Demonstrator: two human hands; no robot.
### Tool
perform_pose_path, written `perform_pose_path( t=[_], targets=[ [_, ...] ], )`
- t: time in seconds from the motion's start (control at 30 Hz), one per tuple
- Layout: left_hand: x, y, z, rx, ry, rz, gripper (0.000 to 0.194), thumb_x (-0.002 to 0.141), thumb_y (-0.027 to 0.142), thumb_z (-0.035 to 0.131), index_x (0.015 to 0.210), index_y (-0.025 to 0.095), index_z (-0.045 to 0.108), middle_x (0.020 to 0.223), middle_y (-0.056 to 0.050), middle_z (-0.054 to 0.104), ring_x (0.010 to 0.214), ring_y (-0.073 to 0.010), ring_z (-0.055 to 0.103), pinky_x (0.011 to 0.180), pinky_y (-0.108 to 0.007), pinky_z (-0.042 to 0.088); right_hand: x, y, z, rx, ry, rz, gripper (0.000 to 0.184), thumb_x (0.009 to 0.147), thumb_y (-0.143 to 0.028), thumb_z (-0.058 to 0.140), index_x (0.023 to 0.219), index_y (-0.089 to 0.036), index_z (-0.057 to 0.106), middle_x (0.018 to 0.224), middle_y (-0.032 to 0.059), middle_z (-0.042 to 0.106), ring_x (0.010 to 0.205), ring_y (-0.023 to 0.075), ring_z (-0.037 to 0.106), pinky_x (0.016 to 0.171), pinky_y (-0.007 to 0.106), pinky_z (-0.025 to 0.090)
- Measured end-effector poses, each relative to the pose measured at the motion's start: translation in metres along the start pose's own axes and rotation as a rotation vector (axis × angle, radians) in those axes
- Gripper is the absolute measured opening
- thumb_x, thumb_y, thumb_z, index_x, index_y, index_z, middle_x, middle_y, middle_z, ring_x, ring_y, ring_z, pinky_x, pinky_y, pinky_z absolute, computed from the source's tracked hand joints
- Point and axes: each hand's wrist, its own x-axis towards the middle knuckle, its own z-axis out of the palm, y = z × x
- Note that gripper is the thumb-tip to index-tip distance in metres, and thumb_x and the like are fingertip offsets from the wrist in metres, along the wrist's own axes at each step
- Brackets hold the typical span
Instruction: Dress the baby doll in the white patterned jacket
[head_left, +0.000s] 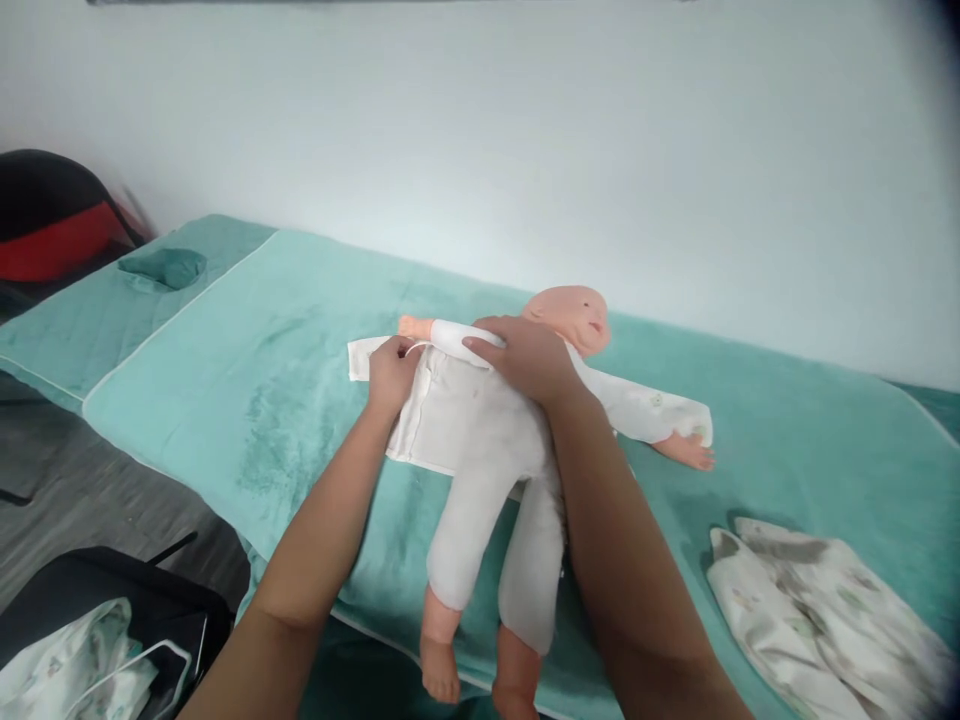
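Teal towelling covers the padded table (247, 400), which runs along a pale wall, with bare cloth open to the left of the baby doll (487, 450). It lies face up near the middle, feet at the near edge, in a white shirt (450, 420). The left hand (390, 375) pinches the shirt's open flap beside the doll's arm; the right hand (525, 355) lies spread, pressing the chest. A printed garment (817, 600) lies crumpled well to the right.
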Motion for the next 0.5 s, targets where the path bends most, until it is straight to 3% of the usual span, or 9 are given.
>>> perform_pose_path(
  t=[0.17,0.3,0.4,0.5],
  targets=[
    [0.009,-0.005,-0.006,-0.333,0.017,-0.188,0.018,0.074,0.033,0.071,0.084,0.018,0.07,0.075,0.001,0.064,0.074,-0.0154,0.057,0.072,-0.029,0.042,-0.005,0.001,-0.011,0.01,-0.016,0.018,0.031,0.096,-0.049,0.055,0.104,-0.029,0.076,0.108,0.0036,0.076,0.102,0.0262,0.066,0.079,0.037,0.043],
    [0.009,-0.001,-0.009,-0.493,0.048,-0.244,0.021,0.068,0.032,0.073,0.083,0.017,0.071,0.08,0.0,0.068,0.076,-0.0155,0.06,0.074,-0.028,0.045,-0.008,0.001,-0.019,-0.01,-0.06,0.003,0.03,0.095,-0.048,0.055,0.099,-0.028,0.077,0.102,0.0033,0.076,0.094,0.0233,0.065,0.072,0.034,0.039],
    [0.004,0.005,-0.007,-0.511,0.1,-0.208,0.019,0.072,0.034,0.073,0.082,0.018,0.069,0.078,0.001,0.065,0.074,-0.014,0.059,0.073,-0.026,0.045,-0.009,0.005,-0.021,-0.067,-0.054,0.024,0.029,0.095,-0.047,0.055,0.1,-0.028,0.077,0.102,0.0038,0.075,0.093,0.0239,0.064,0.072,0.034,0.037],
    [-0.007,0.01,-0.001,-0.387,0.15,-0.057,0.018,0.081,0.036,0.07,0.087,0.019,0.069,0.078,0.002,0.064,0.073,-0.0131,0.057,0.072,-0.026,0.045,-0.008,0.009,-0.015,-0.167,-0.049,0.009,0.028,0.096,-0.045,0.056,0.102,-0.028,0.076,0.103,0.0051,0.074,0.098,0.0262,0.062,0.076,0.036,0.037]
  ],
)
